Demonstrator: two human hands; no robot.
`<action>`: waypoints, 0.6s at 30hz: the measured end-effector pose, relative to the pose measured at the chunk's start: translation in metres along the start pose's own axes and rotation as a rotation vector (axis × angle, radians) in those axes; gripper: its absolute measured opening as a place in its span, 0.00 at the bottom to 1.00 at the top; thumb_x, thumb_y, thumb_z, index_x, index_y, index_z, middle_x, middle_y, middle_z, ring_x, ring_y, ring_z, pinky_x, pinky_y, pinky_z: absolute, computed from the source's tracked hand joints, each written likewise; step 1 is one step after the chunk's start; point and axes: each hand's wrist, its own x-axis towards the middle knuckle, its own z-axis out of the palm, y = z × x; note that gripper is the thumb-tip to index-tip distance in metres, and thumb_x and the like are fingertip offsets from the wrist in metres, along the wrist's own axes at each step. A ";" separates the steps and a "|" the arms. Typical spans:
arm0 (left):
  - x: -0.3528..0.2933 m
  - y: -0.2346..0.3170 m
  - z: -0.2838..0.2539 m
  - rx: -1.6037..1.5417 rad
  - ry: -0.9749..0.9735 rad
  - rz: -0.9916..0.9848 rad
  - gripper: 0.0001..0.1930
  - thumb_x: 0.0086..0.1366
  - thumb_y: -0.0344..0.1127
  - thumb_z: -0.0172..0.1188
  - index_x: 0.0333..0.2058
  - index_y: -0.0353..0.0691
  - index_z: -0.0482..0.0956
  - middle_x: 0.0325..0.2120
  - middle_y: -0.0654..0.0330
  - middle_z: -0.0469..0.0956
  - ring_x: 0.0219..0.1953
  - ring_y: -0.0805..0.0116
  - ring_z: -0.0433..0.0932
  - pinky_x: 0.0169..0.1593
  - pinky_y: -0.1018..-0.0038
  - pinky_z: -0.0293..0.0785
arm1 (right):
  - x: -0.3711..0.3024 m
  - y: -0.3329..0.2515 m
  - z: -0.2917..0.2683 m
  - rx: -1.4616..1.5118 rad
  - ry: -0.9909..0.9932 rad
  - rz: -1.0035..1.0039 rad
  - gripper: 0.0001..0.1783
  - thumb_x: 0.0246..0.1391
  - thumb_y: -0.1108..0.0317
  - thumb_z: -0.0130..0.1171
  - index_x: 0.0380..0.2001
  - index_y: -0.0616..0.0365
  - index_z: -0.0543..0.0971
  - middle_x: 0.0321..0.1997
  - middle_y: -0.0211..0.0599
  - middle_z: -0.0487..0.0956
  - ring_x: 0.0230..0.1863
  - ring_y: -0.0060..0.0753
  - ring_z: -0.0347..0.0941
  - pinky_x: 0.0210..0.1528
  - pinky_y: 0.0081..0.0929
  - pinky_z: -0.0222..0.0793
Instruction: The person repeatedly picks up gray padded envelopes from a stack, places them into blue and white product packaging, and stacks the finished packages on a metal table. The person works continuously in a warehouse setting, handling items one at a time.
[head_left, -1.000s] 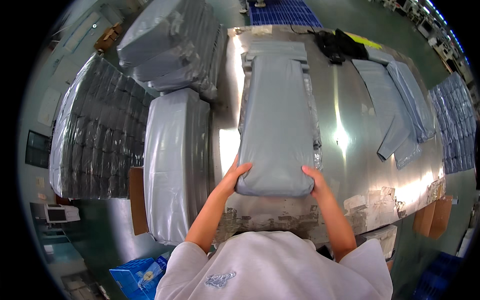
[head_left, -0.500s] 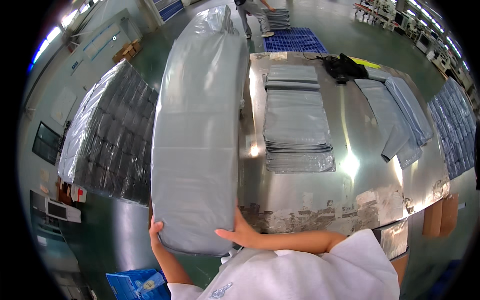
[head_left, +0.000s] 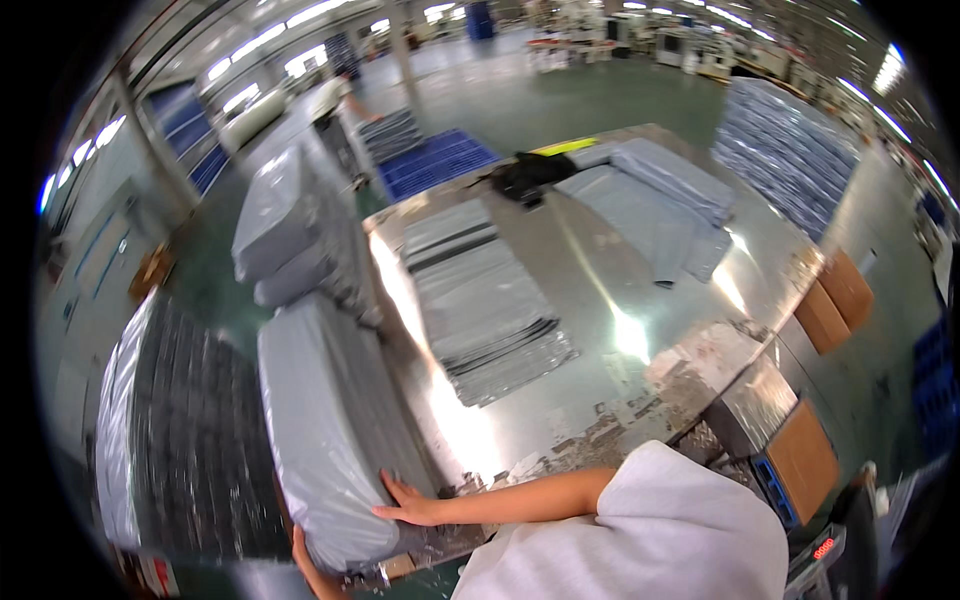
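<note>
A long grey plastic-wrapped bundle [head_left: 315, 420] lies lengthwise along the left edge of the metal table, its near end close to my body. My right hand [head_left: 408, 502] rests on its right side near that end, fingers spread apart. At the near left corner is my left hand [head_left: 304, 552], touching the side of the bundle; most of its fingers are hidden. Just beyond the bundle's far end, more grey wrapped bundles [head_left: 285, 225] stand piled up. On the metal table [head_left: 590, 350] lies a stack of flat grey plastic bags [head_left: 475, 290].
Clear-wrapped dark packs [head_left: 200, 430] rise at the left. More grey bags [head_left: 640, 205] and a black item [head_left: 530, 178] occupy the table's far side. Cardboard boxes [head_left: 835, 300] sit off its right edge. Another person [head_left: 338, 125] stands near a blue pallet [head_left: 435, 165].
The bundle has gone from raised before me to lower down, beside the table's left edge. My right hand's fingers have spread on it. The view has turned right.
</note>
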 end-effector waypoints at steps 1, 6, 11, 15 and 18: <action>0.025 0.001 -0.037 0.281 0.071 0.177 0.20 0.55 0.40 0.54 0.43 0.32 0.69 0.36 0.52 0.74 0.38 0.67 0.72 0.42 0.73 0.68 | -0.005 0.002 -0.011 0.088 -0.095 -0.081 0.53 0.44 0.33 0.43 0.61 0.53 0.32 0.64 0.55 0.38 0.65 0.49 0.34 0.63 0.37 0.35; -0.089 0.055 0.113 0.596 0.447 0.906 0.13 0.57 0.34 0.50 0.38 0.31 0.74 0.38 0.50 0.74 0.41 0.61 0.71 0.46 0.68 0.65 | -0.047 0.140 -0.145 -0.174 0.213 -0.093 0.30 0.48 0.53 0.52 0.52 0.58 0.64 0.50 0.46 0.69 0.51 0.38 0.65 0.53 0.29 0.59; -0.115 -0.044 0.193 0.517 0.121 0.980 0.08 0.58 0.29 0.51 0.34 0.30 0.74 0.30 0.51 0.74 0.34 0.62 0.71 0.42 0.71 0.67 | -0.213 0.292 -0.274 -0.375 0.653 0.514 0.21 0.42 0.56 0.52 0.40 0.55 0.74 0.39 0.41 0.75 0.33 0.40 0.73 0.35 0.35 0.69; -0.169 -0.086 0.320 0.791 -0.780 0.430 0.09 0.58 0.27 0.48 0.37 0.33 0.73 0.34 0.52 0.73 0.36 0.64 0.71 0.41 0.71 0.67 | -0.286 0.321 -0.269 -0.348 0.659 0.985 0.13 0.37 0.60 0.55 0.29 0.50 0.77 0.35 0.36 0.76 0.35 0.36 0.72 0.38 0.34 0.67; -0.090 -0.211 0.310 1.117 -1.197 -0.388 0.17 0.59 0.40 0.50 0.45 0.39 0.69 0.37 0.55 0.73 0.35 0.64 0.72 0.42 0.73 0.68 | -0.281 0.328 -0.228 -0.706 0.973 0.705 0.14 0.31 0.62 0.58 0.28 0.46 0.76 0.36 0.36 0.73 0.43 0.38 0.66 0.42 0.35 0.64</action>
